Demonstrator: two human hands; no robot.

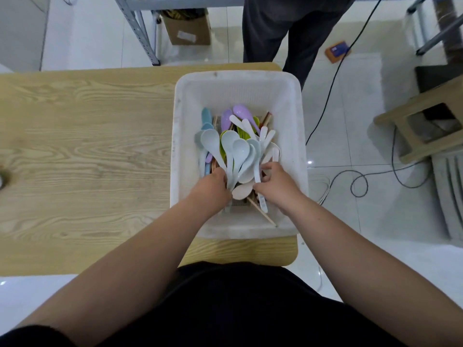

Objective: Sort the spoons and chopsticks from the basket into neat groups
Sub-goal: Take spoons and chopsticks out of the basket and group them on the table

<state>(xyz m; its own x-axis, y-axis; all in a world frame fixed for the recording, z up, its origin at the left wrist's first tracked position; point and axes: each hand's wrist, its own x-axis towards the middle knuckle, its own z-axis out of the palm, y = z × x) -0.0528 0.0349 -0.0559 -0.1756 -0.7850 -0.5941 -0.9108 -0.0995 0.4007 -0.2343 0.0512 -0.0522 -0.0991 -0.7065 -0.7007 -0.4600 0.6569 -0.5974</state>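
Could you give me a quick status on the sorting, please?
Left hand grips pale spoons. Right hand pinches spoon handle. All in basket. Chopsticks tangled underneath.

Pale wood-grain worktop [87,146], rounded corners, grain running left-right. White rectangular perforated plastic basket [290,108] sits directly on it at right end, enclosing fingers [269,169], right rim over worktop's right edge. Small dark round object [2,180], cut off by frame, far left of fingers.
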